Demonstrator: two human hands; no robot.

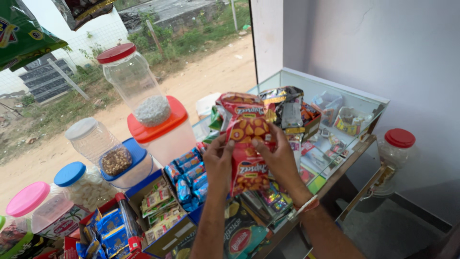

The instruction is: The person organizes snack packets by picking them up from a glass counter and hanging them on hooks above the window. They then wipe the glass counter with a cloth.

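Left hand (219,160): frame centre, fingers closed on the left edge of a strip of red crinkly snack packets (247,144).
Right hand (280,156): pinches the strip's right edge.
Strip: hangs above blue wrapped biscuits (191,177).

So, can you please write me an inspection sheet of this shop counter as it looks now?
Surface: glass display counter with a wooden edge, crowded with goods.
Job's things: strip of red snack packets, held upright over the counter.
Clutter: clear jar with red lid on a tub with orange lid; jars with white, blue and pink lids at left; box of blue sweets; a further red-lidded jar at right.
Hands: left hand and right hand both grip the strip; a thread band on the right wrist.
Cables: nothing seen.
Surroundings: dirt road and grass outside at left, grey wall at right.
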